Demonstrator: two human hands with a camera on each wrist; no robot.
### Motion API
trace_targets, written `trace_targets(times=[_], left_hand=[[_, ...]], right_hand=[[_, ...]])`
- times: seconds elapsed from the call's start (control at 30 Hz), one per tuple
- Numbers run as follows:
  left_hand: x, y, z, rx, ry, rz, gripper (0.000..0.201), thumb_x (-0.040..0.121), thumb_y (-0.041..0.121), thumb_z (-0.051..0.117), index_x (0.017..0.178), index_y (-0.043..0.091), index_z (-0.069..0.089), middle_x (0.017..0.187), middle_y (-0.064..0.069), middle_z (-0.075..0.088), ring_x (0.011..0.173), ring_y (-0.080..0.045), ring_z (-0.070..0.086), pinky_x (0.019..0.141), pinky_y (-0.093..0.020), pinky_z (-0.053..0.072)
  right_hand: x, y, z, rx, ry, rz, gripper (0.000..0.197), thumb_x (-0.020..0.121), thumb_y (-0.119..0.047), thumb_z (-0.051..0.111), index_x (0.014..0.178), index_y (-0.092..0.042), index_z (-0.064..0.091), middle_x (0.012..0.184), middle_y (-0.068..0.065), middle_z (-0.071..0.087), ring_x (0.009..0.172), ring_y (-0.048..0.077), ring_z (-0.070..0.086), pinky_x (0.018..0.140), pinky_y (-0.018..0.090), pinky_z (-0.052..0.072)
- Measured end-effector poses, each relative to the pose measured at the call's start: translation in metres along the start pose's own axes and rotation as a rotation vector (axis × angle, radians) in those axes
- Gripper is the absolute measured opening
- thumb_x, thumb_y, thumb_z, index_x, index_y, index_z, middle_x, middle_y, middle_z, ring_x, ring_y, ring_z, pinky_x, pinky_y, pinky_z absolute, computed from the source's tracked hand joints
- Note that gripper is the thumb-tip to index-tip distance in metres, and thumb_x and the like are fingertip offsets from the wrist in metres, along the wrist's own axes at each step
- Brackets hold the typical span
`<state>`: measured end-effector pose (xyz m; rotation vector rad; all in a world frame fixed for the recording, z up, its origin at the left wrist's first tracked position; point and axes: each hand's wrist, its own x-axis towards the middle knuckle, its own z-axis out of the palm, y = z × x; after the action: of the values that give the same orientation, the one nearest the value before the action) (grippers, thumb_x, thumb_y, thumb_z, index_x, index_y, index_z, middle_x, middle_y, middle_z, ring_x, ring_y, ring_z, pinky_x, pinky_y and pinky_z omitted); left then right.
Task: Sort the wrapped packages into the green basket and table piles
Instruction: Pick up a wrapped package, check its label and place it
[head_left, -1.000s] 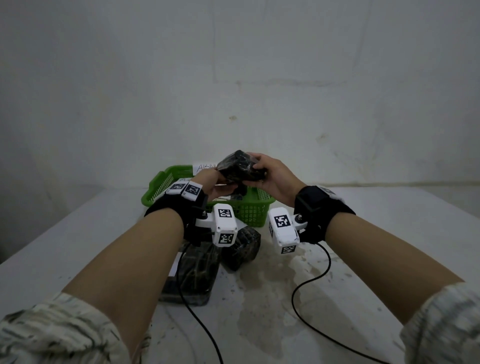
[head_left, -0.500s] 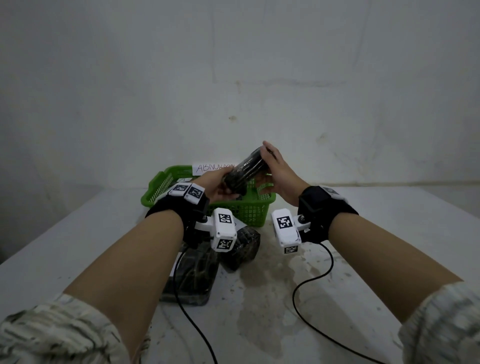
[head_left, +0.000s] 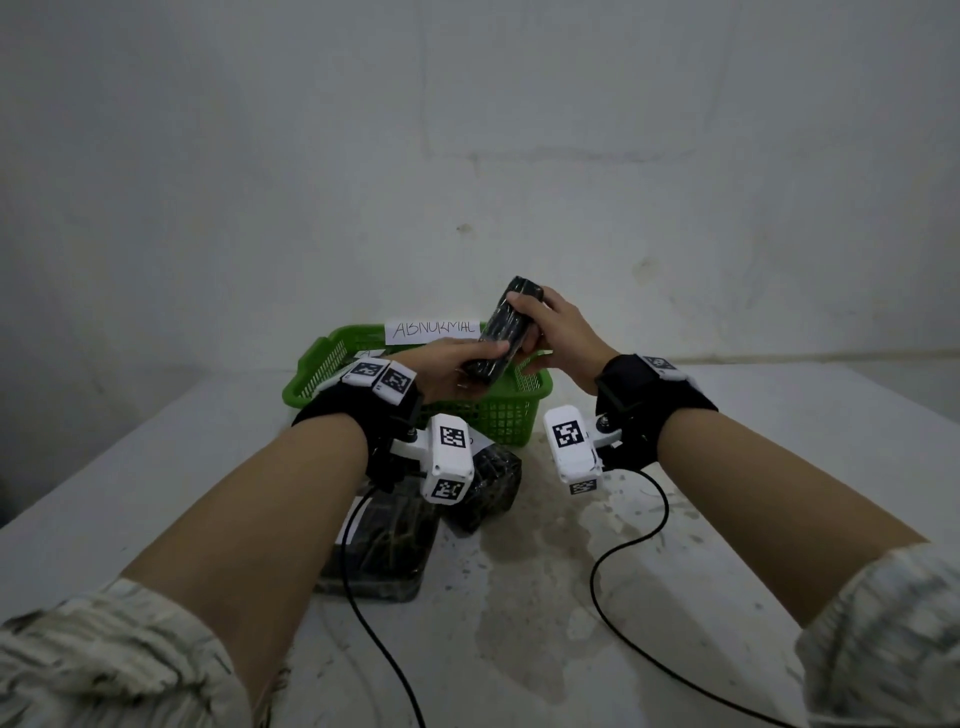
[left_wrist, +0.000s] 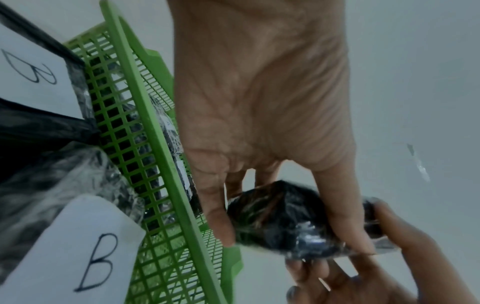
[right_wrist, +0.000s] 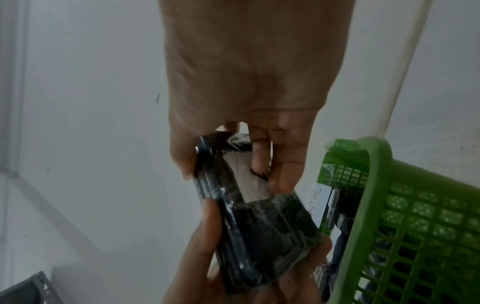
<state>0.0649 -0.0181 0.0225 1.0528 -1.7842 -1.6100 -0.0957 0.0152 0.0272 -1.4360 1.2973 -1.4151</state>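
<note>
Both hands hold one black film-wrapped package (head_left: 503, 332) tilted on end above the green basket (head_left: 498, 415). My left hand (head_left: 452, 369) grips its lower end (left_wrist: 280, 218) between thumb and fingers. My right hand (head_left: 556, 332) pinches its upper end, fingers on a white label on the package (right_wrist: 249, 181). The basket (left_wrist: 145, 144) (right_wrist: 405, 226) carries a paper sign reading ABNORMAL (head_left: 431, 328), and dark wrapped packages lie inside it.
Two more black wrapped packages lie on the white table in front of the basket, one large (head_left: 384, 540) and one smaller (head_left: 488, 483); both bear white labels marked B (left_wrist: 85, 255). Black wrist-camera cables (head_left: 628, 540) trail across the table. A pale wall stands close behind.
The package has turned from lying flat between the hands to standing steeply on end, and has risen slightly. The right hand has shifted up to its top end.
</note>
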Motion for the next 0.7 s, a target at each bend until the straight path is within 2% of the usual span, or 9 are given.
trace_targets(times=[0.1,0.17,0.2,0.27,0.33,0.4,0.5,0.6,0.7], left_hand=[[0.002,0.000,0.000,-0.020,-0.038,0.031,0.025,0.093,0.026,0.054,0.111,0.008,0.057,0.116,-0.016,0.061,0.098,-0.024,0.059,0.089,-0.030,0.048],[0.001,-0.001,0.001,0.020,-0.036,0.030,0.029,0.095,0.029,0.051,0.115,0.009,0.054,0.116,-0.015,0.059,0.093,-0.022,0.059,0.083,-0.028,0.049],[0.000,-0.002,0.003,0.038,-0.021,0.028,0.033,0.095,0.034,0.049,0.117,0.010,0.053,0.115,-0.013,0.059,0.093,-0.021,0.059,0.083,-0.028,0.049],[-0.001,-0.002,0.006,0.026,-0.033,0.011,0.042,0.095,0.046,0.043,0.121,0.013,0.052,0.115,-0.010,0.061,0.100,-0.023,0.060,0.087,-0.032,0.048],[0.000,-0.004,0.008,-0.041,-0.059,-0.011,0.053,0.094,0.054,0.037,0.127,0.015,0.051,0.120,-0.009,0.061,0.103,-0.025,0.061,0.082,-0.033,0.050],[-0.002,-0.006,0.007,-0.132,-0.052,-0.026,0.059,0.093,0.059,0.032,0.128,0.015,0.051,0.120,-0.012,0.061,0.094,-0.026,0.064,0.064,-0.026,0.055],[0.000,-0.013,0.000,-0.246,-0.064,-0.038,0.066,0.091,0.066,0.025,0.120,0.015,0.057,0.112,-0.020,0.065,0.071,-0.023,0.067,0.046,-0.019,0.052],[0.005,-0.018,-0.009,-0.371,-0.109,-0.027,0.068,0.090,0.067,0.025,0.110,0.015,0.064,0.103,-0.023,0.069,0.065,-0.026,0.062,0.035,-0.016,0.044],[0.003,-0.016,-0.010,-0.449,-0.123,-0.037,0.055,0.095,0.054,0.029,0.105,0.013,0.063,0.081,-0.017,0.073,0.038,-0.012,0.055,0.029,-0.012,0.038]], right_hand=[[-0.003,-0.002,-0.002,-0.045,-0.051,-0.012,0.050,0.087,-0.022,0.067,0.131,-0.023,0.043,0.069,0.004,0.054,0.062,0.017,0.058,0.059,0.036,0.055],[-0.004,-0.002,-0.002,-0.080,-0.032,-0.042,0.052,0.087,-0.019,0.067,0.133,-0.017,0.043,0.073,0.004,0.056,0.062,0.017,0.058,0.062,0.039,0.056],[-0.004,-0.002,-0.001,-0.089,-0.013,-0.058,0.052,0.087,-0.021,0.067,0.133,-0.016,0.043,0.078,0.003,0.058,0.063,0.016,0.058,0.061,0.036,0.056],[-0.005,-0.004,0.000,-0.100,0.027,-0.089,0.049,0.091,-0.029,0.062,0.135,-0.017,0.044,0.098,0.002,0.059,0.070,0.009,0.059,0.055,0.019,0.052],[-0.007,-0.007,0.000,-0.118,0.037,-0.086,0.046,0.097,-0.038,0.048,0.139,-0.020,0.041,0.116,-0.002,0.053,0.089,0.006,0.055,0.058,0.007,0.043],[-0.007,-0.009,-0.004,-0.120,0.003,-0.025,0.049,0.099,-0.047,0.036,0.143,-0.025,0.038,0.131,-0.005,0.047,0.113,0.009,0.046,0.075,0.013,0.040],[-0.006,-0.008,-0.013,-0.150,-0.049,0.083,0.049,0.091,-0.052,0.051,0.138,-0.038,0.043,0.151,0.001,0.032,0.135,0.022,0.033,0.095,0.039,0.036],[-0.006,-0.003,-0.019,-0.017,-0.201,0.131,0.059,0.090,-0.029,0.062,0.142,-0.040,0.036,0.144,0.003,0.036,0.128,0.028,0.040,0.102,0.053,0.041],[-0.006,-0.002,-0.012,0.392,-0.247,0.140,0.070,0.093,-0.008,0.054,0.148,-0.038,0.021,0.129,0.006,0.046,0.111,0.031,0.056,0.086,0.046,0.055]])
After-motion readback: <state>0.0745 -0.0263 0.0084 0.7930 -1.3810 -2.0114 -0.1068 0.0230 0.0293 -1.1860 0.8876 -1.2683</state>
